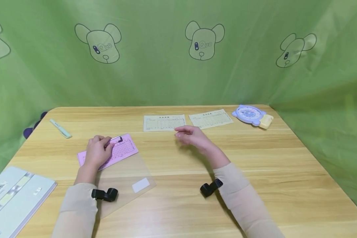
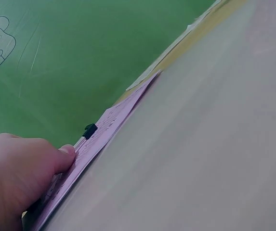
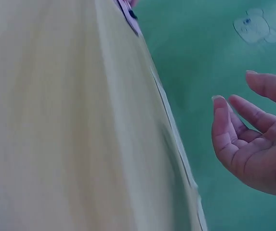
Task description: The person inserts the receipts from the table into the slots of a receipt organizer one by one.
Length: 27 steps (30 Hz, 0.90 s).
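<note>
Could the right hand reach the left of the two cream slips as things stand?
Probably yes: the right hand holds nothing and hovers beside the left cream slip; nothing lies on it.

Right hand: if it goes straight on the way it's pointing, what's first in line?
Likely the left of the two pale slips, going by the head view. The right hand looks raised above the table, so it may pass over; height is unclear.
</note>
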{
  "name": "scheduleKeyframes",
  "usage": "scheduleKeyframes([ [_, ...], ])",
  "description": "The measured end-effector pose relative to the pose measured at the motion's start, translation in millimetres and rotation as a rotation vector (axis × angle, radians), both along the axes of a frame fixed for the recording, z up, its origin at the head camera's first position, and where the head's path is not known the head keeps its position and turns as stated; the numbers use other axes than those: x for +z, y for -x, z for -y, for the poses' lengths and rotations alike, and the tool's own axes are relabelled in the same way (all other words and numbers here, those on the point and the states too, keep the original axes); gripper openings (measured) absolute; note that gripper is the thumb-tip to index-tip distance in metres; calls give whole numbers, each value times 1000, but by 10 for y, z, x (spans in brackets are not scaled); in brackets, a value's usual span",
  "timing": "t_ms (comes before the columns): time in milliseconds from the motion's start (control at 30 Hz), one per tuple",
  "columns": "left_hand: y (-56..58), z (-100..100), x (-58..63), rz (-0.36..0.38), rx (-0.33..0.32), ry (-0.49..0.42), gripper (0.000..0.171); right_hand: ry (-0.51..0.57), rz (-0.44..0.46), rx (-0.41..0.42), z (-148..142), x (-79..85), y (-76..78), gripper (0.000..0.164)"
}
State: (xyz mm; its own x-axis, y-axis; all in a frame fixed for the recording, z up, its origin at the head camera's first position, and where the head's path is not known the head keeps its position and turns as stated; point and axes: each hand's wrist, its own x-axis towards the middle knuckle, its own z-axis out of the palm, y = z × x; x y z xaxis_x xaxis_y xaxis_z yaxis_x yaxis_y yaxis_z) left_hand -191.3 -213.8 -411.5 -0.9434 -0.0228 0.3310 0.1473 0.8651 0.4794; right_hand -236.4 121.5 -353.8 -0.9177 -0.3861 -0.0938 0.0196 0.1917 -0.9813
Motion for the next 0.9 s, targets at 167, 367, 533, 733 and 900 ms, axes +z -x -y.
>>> scheduleKeyframes([
  [167, -1, -4, 5, 6, -5, -2, 34, -8, -34, -75, -278, 42, 121, 40],
  [367, -10, -2, 20, 12, -2, -3, 34, -95, -142, -156, -583, 74, 299, 38],
  [533, -14, 7, 25, 3, -1, -2, 33, -190, -192, -216, -797, 109, 439, 38],
  [733, -13, 8, 29, 14, -3, -2, 33, -222, -154, -251, -984, 157, 569, 43],
  [900, -12, 6, 41, 25, 0, -6, 34, -248, -92, -297, -1123, 154, 705, 49],
])
